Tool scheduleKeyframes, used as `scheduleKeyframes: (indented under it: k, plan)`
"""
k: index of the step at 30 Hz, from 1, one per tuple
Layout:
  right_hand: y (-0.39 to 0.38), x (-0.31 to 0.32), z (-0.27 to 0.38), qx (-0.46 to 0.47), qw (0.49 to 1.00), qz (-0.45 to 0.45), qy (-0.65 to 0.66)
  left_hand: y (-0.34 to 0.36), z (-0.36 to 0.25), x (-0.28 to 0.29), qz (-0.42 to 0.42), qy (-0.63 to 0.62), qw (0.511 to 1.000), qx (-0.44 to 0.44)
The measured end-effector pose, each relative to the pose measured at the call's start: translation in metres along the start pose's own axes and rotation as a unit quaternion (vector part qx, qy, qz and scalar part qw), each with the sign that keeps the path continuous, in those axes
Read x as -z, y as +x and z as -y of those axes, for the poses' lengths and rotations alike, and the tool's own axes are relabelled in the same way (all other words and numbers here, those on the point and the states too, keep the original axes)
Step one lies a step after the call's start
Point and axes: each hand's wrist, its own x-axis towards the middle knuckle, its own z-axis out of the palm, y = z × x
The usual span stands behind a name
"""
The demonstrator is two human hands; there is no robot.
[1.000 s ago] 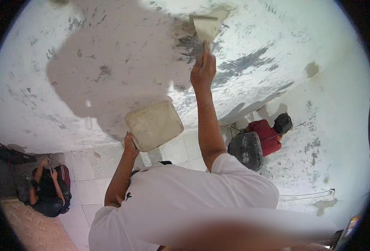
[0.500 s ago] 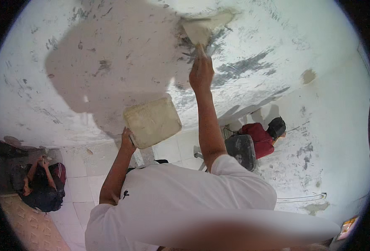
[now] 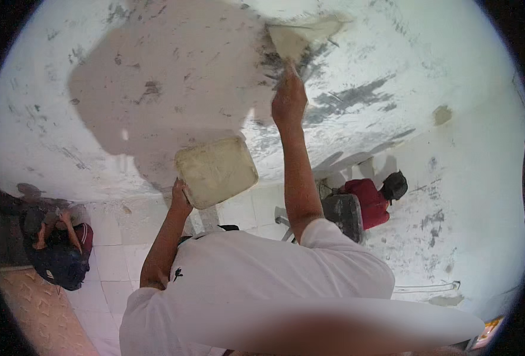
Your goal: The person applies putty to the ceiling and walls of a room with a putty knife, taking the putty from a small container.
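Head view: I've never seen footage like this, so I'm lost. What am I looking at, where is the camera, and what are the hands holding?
There is no machine here, just a person working with bare hands. The one picture comes from a wide fisheye camera worn on their head, which is why straight edges curve and the rim is black. The left hand grips a square board smeared with pale plaster. The right hand is raised and presses a trowel against the wall, which is white with grey patches. Below is a tiled floor. Two other people crouch there, one in dark clothes and one in red.
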Motion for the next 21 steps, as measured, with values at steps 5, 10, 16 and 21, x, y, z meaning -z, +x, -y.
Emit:
scheduleKeyframes:
  k: [5, 10, 16, 21]
  plan:
    - [-0.028, -0.023, -0.011, -0.076, 0.994, 0.079, -0.013, -0.002, -0.001, -0.025, -0.030, -0.007, 0.999, 0.007]
    - [-0.070, 0.000, -0.024, -0.093, 0.991, 0.091, 0.015, -0.010, -0.009, -0.016, 0.065, 0.013, 0.998, -0.016]
    - [0.001, 0.003, -0.019, -0.089, 0.994, 0.054, -0.039, -0.007, -0.007, -0.029, -0.001, 0.059, 0.998, 0.015]
    - [-0.063, 0.001, -0.031, -0.041, 0.995, 0.088, 0.031, -0.013, -0.003, -0.024, 0.100, -0.001, 0.995, 0.002]
